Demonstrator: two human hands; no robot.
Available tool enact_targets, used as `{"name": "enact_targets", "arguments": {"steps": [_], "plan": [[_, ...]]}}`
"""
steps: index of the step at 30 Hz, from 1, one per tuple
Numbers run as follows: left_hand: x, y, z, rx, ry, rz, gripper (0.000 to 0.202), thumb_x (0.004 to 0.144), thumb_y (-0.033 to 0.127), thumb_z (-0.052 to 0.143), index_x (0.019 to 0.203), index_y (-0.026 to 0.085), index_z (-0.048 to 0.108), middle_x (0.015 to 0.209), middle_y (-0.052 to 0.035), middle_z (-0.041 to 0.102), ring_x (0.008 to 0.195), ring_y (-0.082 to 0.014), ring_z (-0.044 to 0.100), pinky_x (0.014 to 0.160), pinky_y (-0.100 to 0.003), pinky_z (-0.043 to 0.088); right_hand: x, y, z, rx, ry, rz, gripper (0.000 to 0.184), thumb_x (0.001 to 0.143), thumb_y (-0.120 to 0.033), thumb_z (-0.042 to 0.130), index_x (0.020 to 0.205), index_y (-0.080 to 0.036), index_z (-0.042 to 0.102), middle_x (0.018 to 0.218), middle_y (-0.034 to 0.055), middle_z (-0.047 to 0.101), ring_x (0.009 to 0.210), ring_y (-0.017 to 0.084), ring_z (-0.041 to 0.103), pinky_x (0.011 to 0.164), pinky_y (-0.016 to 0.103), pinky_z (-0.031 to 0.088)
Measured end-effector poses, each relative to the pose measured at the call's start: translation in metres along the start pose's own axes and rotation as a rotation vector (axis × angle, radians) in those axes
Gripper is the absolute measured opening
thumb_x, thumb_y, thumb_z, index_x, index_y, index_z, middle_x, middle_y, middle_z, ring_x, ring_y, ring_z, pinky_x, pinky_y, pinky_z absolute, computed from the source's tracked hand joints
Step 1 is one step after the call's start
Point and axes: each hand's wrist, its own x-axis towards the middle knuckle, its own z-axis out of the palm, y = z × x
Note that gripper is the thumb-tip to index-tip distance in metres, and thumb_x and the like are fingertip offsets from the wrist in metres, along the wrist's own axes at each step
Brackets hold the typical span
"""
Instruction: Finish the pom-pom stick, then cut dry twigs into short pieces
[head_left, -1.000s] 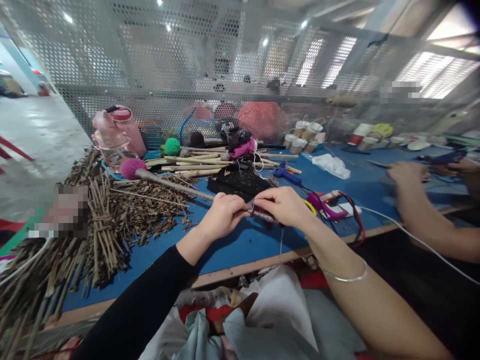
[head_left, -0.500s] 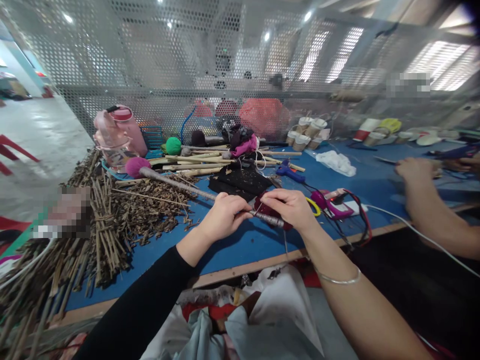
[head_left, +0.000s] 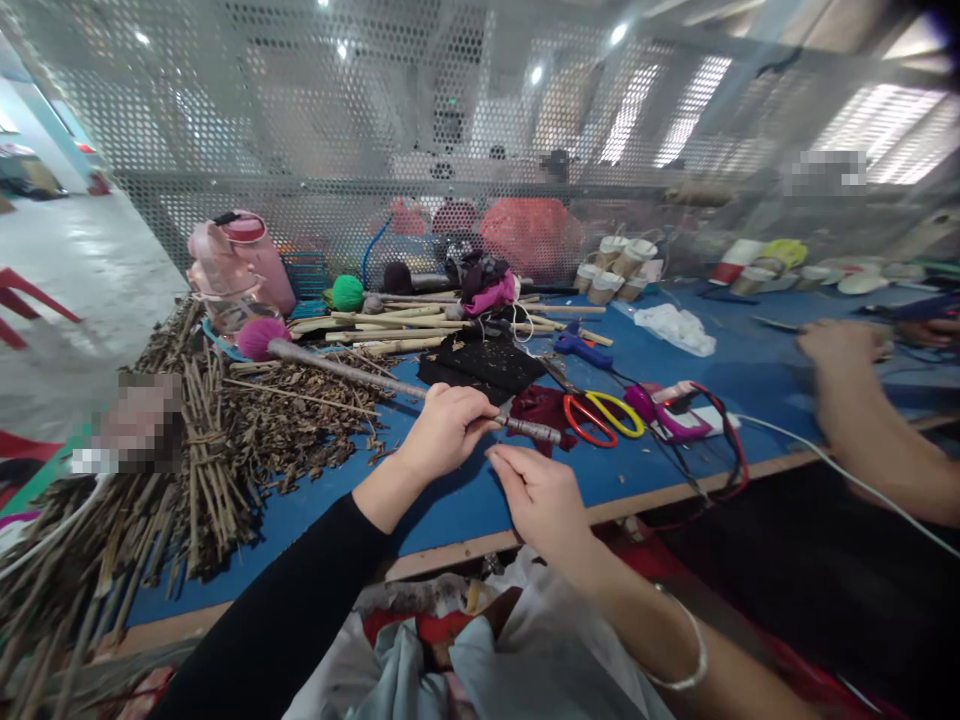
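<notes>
Two bare hands work over a blue tabletop (head_left: pixel 450 510); the nearer, the right hand (head_left: pixel 544 500), has dropped away from the work toward the table's wooden edge, its thumb and fingertips close together, and whether they meet or pinch a fine thread cannot be told. Just beyond, the left hand (head_left: pixel 450 430) grips a long, slim grey stick (head_left: pixel 352 374) in the same place as half a second ago, a fuzzy magenta ball (head_left: pixel 262 339) at its far left end and a wrapped, banded end (head_left: pixel 534 430) jutting out past the thumb. That banded end, worked by the right fingertips a moment ago, is now fully in view, so the left hand alone appears to steady the stick, suggesting a pause or a pull in the wrapping. The shift also uncovers scissors with red and yellow handles (head_left: pixel 572 392), lying open beside a crumpled dark-red cloth (head_left: pixel 540 402). Farther off sit a flat black cloth (head_left: pixel 480 365) and a blue pistol-shaped tool (head_left: pixel 583 347), then a perforated grey metal screen (head_left: pixel 337 120). No brand, label or other writing can be read on any of these things.
</notes>
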Motion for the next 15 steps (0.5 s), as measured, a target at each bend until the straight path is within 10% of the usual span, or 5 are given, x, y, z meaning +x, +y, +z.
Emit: {"name": "enact_targets", "arguments": {"steps": [7,15], "plan": [[-0.002,0.004,0.001,-0.016,-0.048,0.024,0.011,0.085,0.027,0.056,0.088,0.018,0.061,0.086,-0.0019,0.067,0.083,-0.0159,0.06,0.075,-0.031,0.033,0.041,-0.003,-0.058,-0.389,-0.032,-0.192,0.024,0.086,-0.023,0.047,0.079,-0.021,0.07,0.081,0.0039,0.072,0.074,0.017,0.064,0.064,0.025,0.04],[0.0,0.006,-0.001,-0.012,-0.106,0.017,0.013,0.086,0.03,0.055,0.087,0.018,0.06,0.087,-0.0029,0.067,0.084,-0.0167,0.06,0.075,-0.031,0.032,0.059,0.019,-0.06,-0.237,-0.105,-0.157,0.022,0.084,-0.023,0.051,0.078,-0.021,0.071,0.082,0.002,0.072,0.074,0.016,0.064,0.066,0.025,0.042]]}}
